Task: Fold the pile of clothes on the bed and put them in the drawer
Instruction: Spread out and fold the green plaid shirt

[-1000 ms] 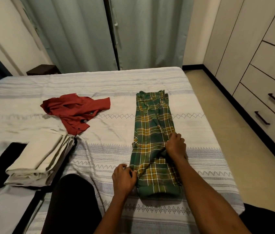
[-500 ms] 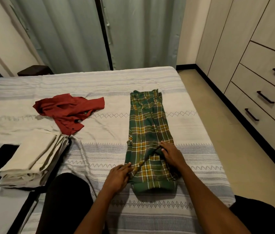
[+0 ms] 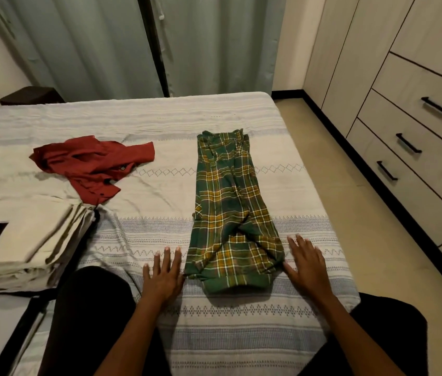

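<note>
Drawers [image 3: 415, 137] in wardrobe all closed. Green plaid shirt [image 3: 228, 213], folded into a long strip, lies on woven striped bedspread [image 3: 160, 234]. Left hand [image 3: 163, 275] and right hand [image 3: 306, 264] flat, fingers spread, flanking it, grasping nothing.

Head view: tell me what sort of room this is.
Most likely a bedroom. A bed with a patterned cover fills the view, long curtains hang behind it, and a wardrobe with drawers lines the right wall. Clothes lie on the bed.
</note>
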`<state>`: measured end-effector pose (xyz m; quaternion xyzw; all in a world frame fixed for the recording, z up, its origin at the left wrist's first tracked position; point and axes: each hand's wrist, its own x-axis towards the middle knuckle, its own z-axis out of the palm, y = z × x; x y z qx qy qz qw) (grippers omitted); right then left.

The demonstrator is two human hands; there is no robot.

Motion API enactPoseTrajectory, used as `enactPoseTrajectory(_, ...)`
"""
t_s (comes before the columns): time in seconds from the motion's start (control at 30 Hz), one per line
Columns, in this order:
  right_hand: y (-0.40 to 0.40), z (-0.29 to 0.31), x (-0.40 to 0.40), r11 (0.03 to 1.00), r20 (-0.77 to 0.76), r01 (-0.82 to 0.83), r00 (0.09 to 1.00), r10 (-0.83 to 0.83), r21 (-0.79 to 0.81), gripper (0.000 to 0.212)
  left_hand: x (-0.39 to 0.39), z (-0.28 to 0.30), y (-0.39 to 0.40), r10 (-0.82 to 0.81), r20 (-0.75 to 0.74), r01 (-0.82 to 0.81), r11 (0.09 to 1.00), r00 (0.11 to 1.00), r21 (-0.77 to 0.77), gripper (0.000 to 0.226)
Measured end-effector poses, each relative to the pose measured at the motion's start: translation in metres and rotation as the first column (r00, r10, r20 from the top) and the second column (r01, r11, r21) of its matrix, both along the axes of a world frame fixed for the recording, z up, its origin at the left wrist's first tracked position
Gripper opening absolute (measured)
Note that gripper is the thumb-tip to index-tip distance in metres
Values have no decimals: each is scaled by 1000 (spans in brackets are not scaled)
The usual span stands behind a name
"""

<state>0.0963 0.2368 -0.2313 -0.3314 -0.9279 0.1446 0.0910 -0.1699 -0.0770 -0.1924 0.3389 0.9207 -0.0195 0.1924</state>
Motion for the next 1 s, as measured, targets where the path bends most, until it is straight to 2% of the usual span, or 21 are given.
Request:
enactPoseTrajectory(0.1,1,8,-7,998,110,-51,993,47,31,69,1,-3,0,-34,9,34,999,999,40,94)
enactPoseTrajectory(0.17,2,16,-12,993,128,-117,985,115,8,63,0,-6,2,-73,10,71,992,997,105,110)
enactPoseTrajectory(0.23,3,22,-14,982,105,-190,976,190,-6,60,0,-5,4,-137,-1,136,978,991,161,100)
enactPoseTrajectory(0.3,3,27,-16,968,56,-249,966,251,-41,52,1,-2,8,-227,-44,231,954,973,193,70)
enactPoseTrajectory(0.33,1,29,-18,963,25,-265,964,266,-56,49,0,0,9,-263,-58,269,938,963,221,68)
enactPoseTrajectory(0.4,-2,32,-20,962,-68,-259,965,254,-82,55,-2,2,10,-314,-82,324,902,946,285,83)
enactPoseTrajectory(0.47,-4,33,-21,965,-214,-211,961,176,-154,59,-4,1,10,-324,-61,321,863,944,389,75)
enactPoseTrajectory(0.5,-6,36,-22,953,-288,-167,953,91,-251,60,-5,2,11,-315,-37,300,851,948,430,68)
enactPoseTrajectory(0.57,-10,40,-28,866,-389,-81,911,-136,-493,63,-8,0,10,-297,5,261,848,955,461,65)
enactPoseTrajectory(0.67,-16,54,-42,693,-309,51,870,-384,-719,41,-9,-5,13,-284,10,250,861,959,444,70)
enactPoseTrajectory(0.73,-16,56,-53,590,-217,112,862,-458,-800,61,-10,-6,14,-280,14,245,864,960,440,69)
enactPoseTrajectory(0.8,-14,60,-62,502,-176,129,838,-516,-855,61,-10,-5,14,-269,0,240,858,963,454,68)
enactPoseTrajectory(0.87,-17,62,-64,513,-235,75,826,-512,-855,43,-10,-5,13,-256,-4,228,855,967,465,68)
enactPoseTrajectory(0.93,-25,60,-60,577,-305,3,846,-437,-817,27,-9,-4,13,-248,-13,224,849,969,478,68)
enactPoseTrajectory(1.0,-34,52,-54,675,-291,-18,911,-294,-737,25,-7,-3,13,-245,-11,220,848,969,482,67)
